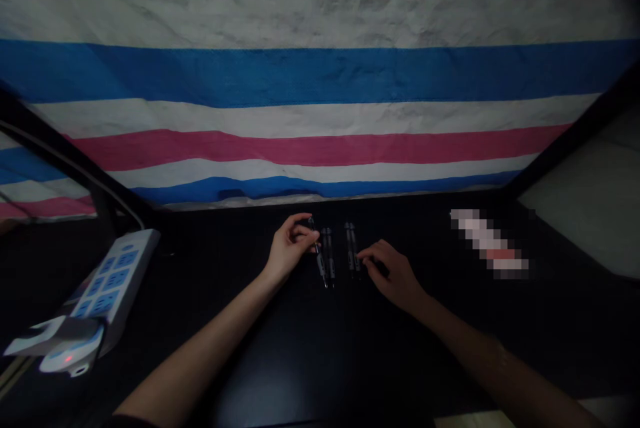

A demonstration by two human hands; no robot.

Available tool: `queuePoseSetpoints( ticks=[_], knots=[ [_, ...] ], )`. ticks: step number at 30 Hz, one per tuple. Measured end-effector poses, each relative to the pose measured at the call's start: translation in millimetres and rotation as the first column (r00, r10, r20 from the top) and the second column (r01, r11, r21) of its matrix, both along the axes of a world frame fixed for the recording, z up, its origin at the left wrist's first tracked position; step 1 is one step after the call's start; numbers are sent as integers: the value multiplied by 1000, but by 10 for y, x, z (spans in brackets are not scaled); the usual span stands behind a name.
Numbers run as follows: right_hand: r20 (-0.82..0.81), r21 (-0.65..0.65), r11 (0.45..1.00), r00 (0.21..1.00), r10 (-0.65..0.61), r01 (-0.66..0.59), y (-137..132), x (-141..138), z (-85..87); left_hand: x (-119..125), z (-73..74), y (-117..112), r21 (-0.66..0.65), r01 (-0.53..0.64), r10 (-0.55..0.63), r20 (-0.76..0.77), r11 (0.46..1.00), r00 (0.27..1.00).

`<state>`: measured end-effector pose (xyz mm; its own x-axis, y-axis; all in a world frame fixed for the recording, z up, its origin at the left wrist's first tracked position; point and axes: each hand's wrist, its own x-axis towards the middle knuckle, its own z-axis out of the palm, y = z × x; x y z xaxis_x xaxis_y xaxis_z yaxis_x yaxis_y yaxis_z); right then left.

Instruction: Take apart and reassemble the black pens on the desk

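My left hand is closed in a pinch on the upper part of a dark pen, which tilts with its tip toward me. Just right of it a second pen lies on the black table. Across a small gap, a pair of similar pens lies side by side, pointing the same way. My right hand rests beside this pair, its fingers bent and a little apart. Its fingertips are at the rightmost pen, perhaps touching it; no grip on it shows.
At the left is a white power strip with blue sockets and a plugged-in adapter showing a red light. A blurred-out pinkish object lies on the right. Behind the table hangs a striped sheet, with dark frame bars at both sides.
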<state>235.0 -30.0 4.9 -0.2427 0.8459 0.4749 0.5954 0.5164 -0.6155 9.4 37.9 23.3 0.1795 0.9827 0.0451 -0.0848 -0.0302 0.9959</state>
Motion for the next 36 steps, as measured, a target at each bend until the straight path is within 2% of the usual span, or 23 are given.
queuePoseSetpoints(
  ticks=[5, 9, 11, 15, 21, 26, 32, 34, 36],
  knots=[
    [52, 21, 1000, 998, 18, -19, 1, 17, 39, 0, -19, 194, 3, 22, -21, -145, 1000, 989],
    [123, 21, 997, 990, 75, -78, -3, 21, 52, 14, -102, 242, -2, 50, -49, -238, 999, 970],
    [209, 26, 991, 970, 123, -131, -9, 23, 57, 29, -143, 242, 6, 41, -38, -276, 999, 960],
    [425, 63, 969, 885, 191, -239, -32, 21, 71, 46, -190, 184, 32, -7, 17, -321, 999, 947],
    [538, 67, 964, 824, 181, -256, -45, -9, 33, -38, -161, -91, 24, 1, 6, -323, 1000, 947],
    [559, 171, 939, 815, 157, -298, -27, -43, -44, -97, -143, -375, 37, 41, -26, -327, 998, 945],
    [555, 240, 915, 819, 146, -325, -17, -64, -46, -116, -119, -492, 103, -46, 69, -229, 994, 971],
    [526, 251, 916, 839, 142, -312, -23, -64, -12, -122, -100, -504, 115, -69, 93, -220, 991, 971],
    [417, 251, 932, 898, 139, -260, -38, -59, 22, -126, -90, -519, 123, -83, 109, -222, 989, 969]
  ],
)
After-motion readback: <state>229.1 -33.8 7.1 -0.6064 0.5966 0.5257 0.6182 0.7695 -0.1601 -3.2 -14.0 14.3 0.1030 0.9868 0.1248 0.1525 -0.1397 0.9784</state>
